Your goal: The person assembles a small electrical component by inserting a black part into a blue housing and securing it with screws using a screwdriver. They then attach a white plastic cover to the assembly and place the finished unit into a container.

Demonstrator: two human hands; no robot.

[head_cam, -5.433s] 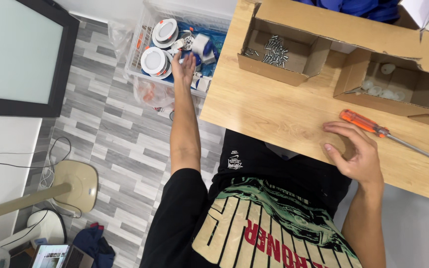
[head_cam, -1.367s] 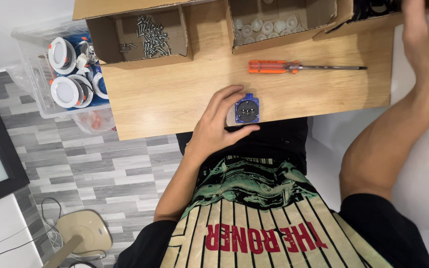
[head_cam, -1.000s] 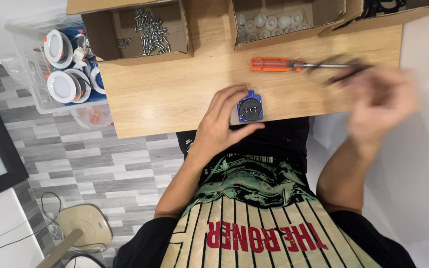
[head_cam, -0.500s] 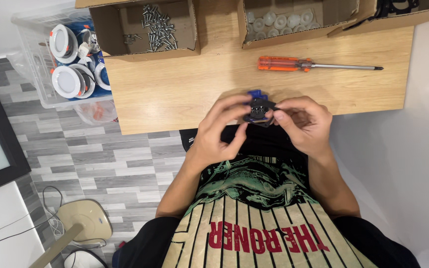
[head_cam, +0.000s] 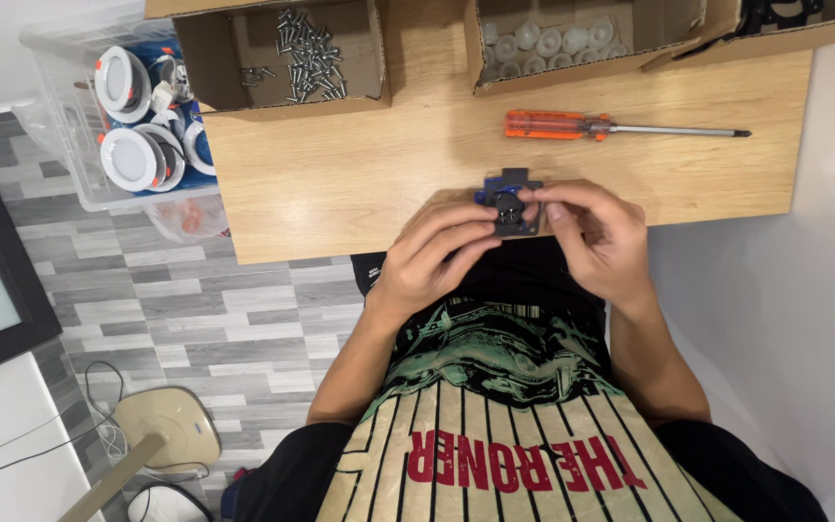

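Blue-and-black part (head_cam: 509, 201), roughly square, lies face-up, clamped between left hand (head_cam: 434, 253) and right hand (head_cam: 596, 237) at table edge (head_cam: 340, 184).

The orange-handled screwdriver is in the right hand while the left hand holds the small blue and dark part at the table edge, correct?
Not quite. The head view shows the orange-handled screwdriver lying on the wooden table, apart from both hands. The right hand and the left hand together hold the small blue and dark part at the table edge.
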